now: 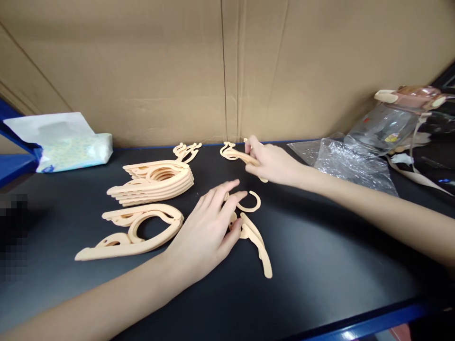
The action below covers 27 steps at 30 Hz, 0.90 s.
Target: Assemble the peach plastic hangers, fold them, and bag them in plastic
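Observation:
My right hand (265,161) is closed around a beige plastic hanger arm (242,156) at the back of the table. Just left of it lies a small group of beige hooks (228,150). My left hand (209,220) rests with its fingers spread over loose hanger parts. Its thumb touches the top of a beige folding hanger arm (259,244), and a curved hook (254,203) lies beside its index finger. The left hand hides some of these parts. To its left are a stack of folded beige hangers (181,192) and a shorter pile (156,246) in front.
More hooks (186,151) lie behind the stack. At the back left is a pack of tissues (76,149). Clear crumpled plastic wrap (355,163) and a transparent bottle (387,123) with a strap are on the right. A cardboard wall (159,71) borders the black table (320,270).

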Available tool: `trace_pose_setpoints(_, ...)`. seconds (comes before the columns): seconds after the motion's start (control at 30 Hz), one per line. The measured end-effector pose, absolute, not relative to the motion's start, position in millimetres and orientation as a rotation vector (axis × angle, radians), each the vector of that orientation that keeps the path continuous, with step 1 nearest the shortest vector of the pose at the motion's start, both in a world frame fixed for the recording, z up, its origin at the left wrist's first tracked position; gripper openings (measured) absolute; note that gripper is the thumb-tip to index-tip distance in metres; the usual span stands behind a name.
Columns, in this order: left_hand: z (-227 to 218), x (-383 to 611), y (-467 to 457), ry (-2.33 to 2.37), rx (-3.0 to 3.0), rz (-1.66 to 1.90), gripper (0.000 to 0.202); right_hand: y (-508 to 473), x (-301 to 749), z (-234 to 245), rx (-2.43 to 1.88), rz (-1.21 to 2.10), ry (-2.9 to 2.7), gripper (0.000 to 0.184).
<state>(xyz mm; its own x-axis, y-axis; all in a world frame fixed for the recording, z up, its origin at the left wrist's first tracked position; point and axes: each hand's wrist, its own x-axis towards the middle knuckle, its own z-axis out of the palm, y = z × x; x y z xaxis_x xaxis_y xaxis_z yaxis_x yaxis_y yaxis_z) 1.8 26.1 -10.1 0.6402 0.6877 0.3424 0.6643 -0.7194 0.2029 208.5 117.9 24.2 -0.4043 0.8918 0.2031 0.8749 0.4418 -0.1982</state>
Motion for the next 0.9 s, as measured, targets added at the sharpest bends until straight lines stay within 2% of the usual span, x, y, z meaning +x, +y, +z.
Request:
trace_pose_setpoints(0.1, -10.4, 2.0, 25.6, 1.178, 2.817, 0.681, 0.047, 97.0, 209.7, 16.2, -1.356, 0.179, -2.576, 0.026)
trace_pose_setpoints(0.23, -12.4, 2.6, 25.7, 1.171, 2.837, 0.563, 0.052, 89.4, 217.8, 11.6, -1.149, 0.266, -2.693, 0.023)
trace_pose_setpoints(0.33, -13.2, 2.8, 26.1, 1.203, 2.795, 0.478, 0.050, 100.4, 225.7, 10.9, -1.090, 0.150, -2.616, 0.027)
trace_pose_setpoints(0.43, -12.7, 2.3, 26.1, 1.205, 2.791, 0.432, 0.043, 116.9, 231.6, 8.9, -1.121, -0.136, -2.576, 0.036)
trace_pose_setpoints(0.5, -12.4, 1.8, 26.2, 1.186, 2.810, 0.431, 0.043, 126.1, 234.1, 6.9, -1.158, -0.210, -2.607, 0.045)
trace_pose_setpoints(0.73, -12.6, 2.0, 26.3, 1.181, 2.799, 0.478, 0.039, 136.6, 239.8, 9.1, -1.142, -0.114, -2.694, 0.050)
trace_pose_setpoints(0.9, -11.5, 3.0, 25.7, 1.173, 2.797, 0.502, 0.036, 138.3, 246.1, 8.1, -1.321, -0.139, -2.549, 0.041)
